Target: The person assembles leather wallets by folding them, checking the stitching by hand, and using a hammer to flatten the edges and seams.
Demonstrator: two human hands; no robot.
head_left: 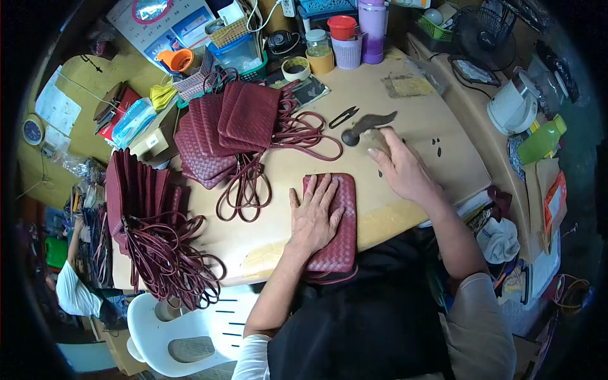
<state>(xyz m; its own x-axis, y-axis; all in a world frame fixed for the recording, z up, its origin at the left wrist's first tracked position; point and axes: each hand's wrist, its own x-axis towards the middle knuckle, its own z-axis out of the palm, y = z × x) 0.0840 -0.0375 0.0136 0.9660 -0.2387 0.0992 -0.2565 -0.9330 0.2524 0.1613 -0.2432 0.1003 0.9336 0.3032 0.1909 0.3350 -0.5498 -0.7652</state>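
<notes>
A dark red woven pouch (pixel 342 234) lies at the table's near edge, its cord showing below it. My left hand (pixel 313 218) rests flat on the pouch with the fingers spread. To the right, my right hand (pixel 399 163) is closed round the handle of a hammer (pixel 349 137) with a round dark head and a curved claw, held over the table. Small black scissors (pixel 344 117) lie just beyond the hammer. Several matching pouches (pixel 250 117) with cords are piled at the back left, and more pouches (pixel 136 190) stand in a row at the far left.
The table (pixel 373 183) bears a tape roll (pixel 296 68), jars and a purple bottle (pixel 372 31) along its back. Loose cords (pixel 171 259) hang over its front left edge. A white chair (pixel 158 335) stands below. At right is a white kettle (pixel 513 104). Another person (pixel 76 288) is far left.
</notes>
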